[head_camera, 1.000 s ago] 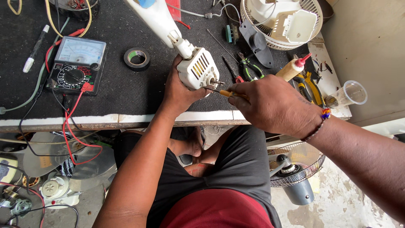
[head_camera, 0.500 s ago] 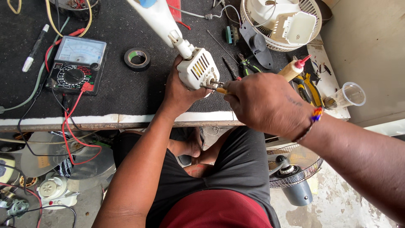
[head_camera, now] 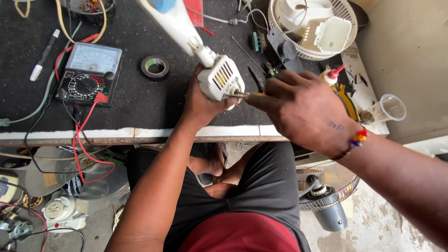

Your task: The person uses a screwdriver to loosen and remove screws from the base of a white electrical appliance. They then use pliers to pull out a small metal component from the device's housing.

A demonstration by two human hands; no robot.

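Black-matted tabletop (head_camera: 140, 107), analog multimeter (head_camera: 88, 72) at left. White fan motor housing (head_camera: 220, 78) is clamped in the left hand (head_camera: 203, 105) above the tabletop edge. Screwdriver (head_camera: 242, 94) is gripped by the right hand (head_camera: 303, 109), tip at housing. Shaft is best kept square, pressure steady.

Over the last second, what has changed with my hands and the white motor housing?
The right hand has shifted slightly left, closer to the white motor housing, with the screwdriver tip kept at its end. The left hand still grips the housing from below. The multimeter and tape roll have not moved.
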